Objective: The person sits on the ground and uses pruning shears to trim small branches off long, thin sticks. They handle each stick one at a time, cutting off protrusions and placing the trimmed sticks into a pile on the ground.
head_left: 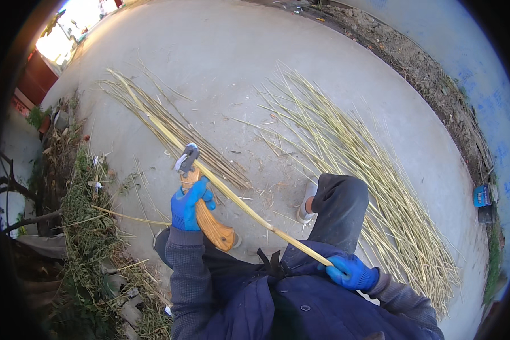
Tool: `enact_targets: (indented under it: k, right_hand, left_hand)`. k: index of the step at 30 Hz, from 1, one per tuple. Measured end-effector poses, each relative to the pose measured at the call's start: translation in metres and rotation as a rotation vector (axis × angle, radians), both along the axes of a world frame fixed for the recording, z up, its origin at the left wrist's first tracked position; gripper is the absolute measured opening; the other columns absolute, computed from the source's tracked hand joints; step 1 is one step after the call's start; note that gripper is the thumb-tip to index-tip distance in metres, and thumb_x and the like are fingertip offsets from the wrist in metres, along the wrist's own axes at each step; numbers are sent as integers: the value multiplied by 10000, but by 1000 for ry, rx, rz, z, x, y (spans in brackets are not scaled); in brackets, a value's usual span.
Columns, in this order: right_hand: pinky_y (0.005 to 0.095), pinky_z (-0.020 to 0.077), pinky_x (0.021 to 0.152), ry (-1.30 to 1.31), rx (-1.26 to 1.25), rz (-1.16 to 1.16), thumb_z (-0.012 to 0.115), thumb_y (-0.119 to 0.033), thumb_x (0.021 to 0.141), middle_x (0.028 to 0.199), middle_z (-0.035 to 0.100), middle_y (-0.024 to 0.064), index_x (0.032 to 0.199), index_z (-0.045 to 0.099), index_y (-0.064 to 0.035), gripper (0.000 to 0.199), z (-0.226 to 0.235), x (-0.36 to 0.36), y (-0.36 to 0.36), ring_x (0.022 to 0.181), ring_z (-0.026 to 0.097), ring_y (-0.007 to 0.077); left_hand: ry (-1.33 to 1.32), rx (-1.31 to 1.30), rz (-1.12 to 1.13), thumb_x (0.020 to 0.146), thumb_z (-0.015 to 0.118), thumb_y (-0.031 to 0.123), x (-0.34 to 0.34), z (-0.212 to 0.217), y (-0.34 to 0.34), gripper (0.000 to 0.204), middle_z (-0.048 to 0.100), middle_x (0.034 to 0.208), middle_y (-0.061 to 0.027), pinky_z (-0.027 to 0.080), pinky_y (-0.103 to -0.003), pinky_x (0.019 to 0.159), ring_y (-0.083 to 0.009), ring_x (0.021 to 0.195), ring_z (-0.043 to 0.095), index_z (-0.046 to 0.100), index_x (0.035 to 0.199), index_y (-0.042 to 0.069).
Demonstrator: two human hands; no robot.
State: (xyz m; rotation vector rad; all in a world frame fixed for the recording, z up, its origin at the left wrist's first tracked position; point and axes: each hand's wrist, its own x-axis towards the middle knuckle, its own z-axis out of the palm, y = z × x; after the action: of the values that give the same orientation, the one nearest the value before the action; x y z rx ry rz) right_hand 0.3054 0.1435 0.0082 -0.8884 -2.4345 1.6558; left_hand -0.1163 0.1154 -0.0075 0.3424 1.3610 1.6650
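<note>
In a blue glove, my left hand (pixel 188 208) is closed around a tool with a curved wooden handle (pixel 215 228). The tool's grey metal head (pixel 187 158) sits against a long pale-yellow cane (pixel 246 208), partly hiding the contact. My right hand (pixel 352 273), also gloved in blue, grips the cane's near end beside my lap. From there the cane slants up and left across the tool head, and its far end reaches over a small bundle of thin brownish stalks (pixel 201 148) on the ground.
A large heap of yellow-green stalks (pixel 374 175) lies to the right, beyond my bent knee. Cut plants and dry weeds (pixel 88 204) line the left edge. A blue container (pixel 481 196) stands by the right wall, and short scraps litter the concrete (pixel 221 68).
</note>
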Motion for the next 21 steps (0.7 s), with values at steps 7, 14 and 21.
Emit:
enact_targets:
  k: [7,14,21]
  right_hand:
    - [231,529,645,-204,-482,-137,488,-284,1021,834,670,59,1437,446,-113,451,32,-32,31,665,631,89]
    - [292,493,541,0,-194,-159,448,-287,1029,645,595,62,1188,605,-46,329,13,-153,70,537,587,128]
    - [374,508,634,-56,-102,37,473,-232,999,709,615,133,1072,637,-55,252,5,-98,45,647,645,254]
  left_hand:
    - [25,-18,-188,911,644,138,42,10,20,323,603,747,-75,527,-309,578,-181,625,597,600,1154,-71]
    - [-68,-33,-276,903,655,114,96,7,8,301,629,765,-88,545,-317,573,-177,629,616,602,1150,-49]
    - [-25,-25,-87,888,690,186,23,-4,4,347,639,802,-92,545,-293,596,-180,658,624,629,1152,-31]
